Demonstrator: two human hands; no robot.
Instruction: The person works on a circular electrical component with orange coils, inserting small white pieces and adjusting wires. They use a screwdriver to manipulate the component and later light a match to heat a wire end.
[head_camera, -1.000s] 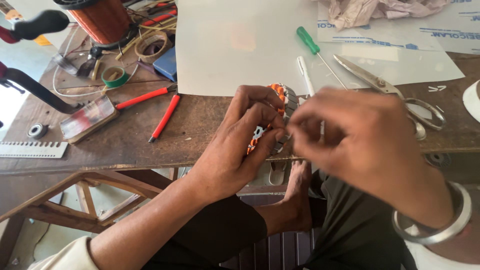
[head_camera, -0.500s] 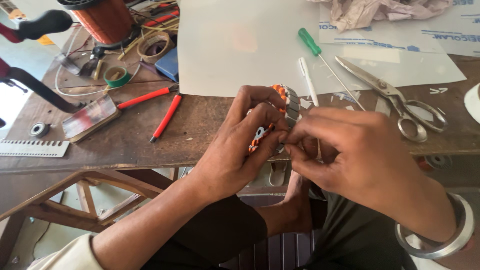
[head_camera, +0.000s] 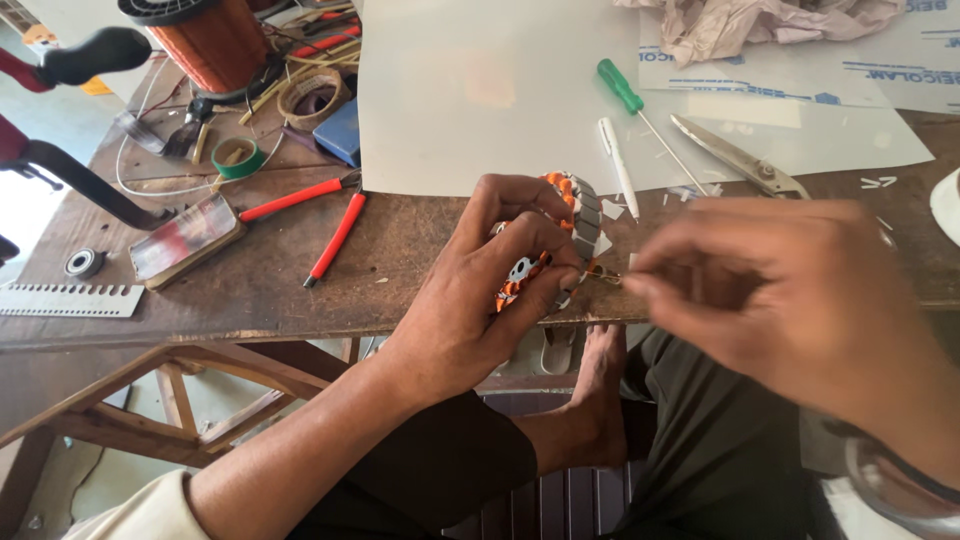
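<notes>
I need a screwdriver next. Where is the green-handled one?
In the head view, the green-handled screwdriver lies on the white sheet, upper centre, just right of the white pen.

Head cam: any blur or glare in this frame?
Head view: right hand is motion-blurred, edges smeared; left hand and the stator it holds are sharp; white sheet shows a soft bright glare patch; floor at far left is overexposed.

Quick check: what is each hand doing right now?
Left hand: closed around the orange and grey wound motor part.
Right hand: blurred, fingertips pinched beside that part; what they hold cannot be told.
</notes>
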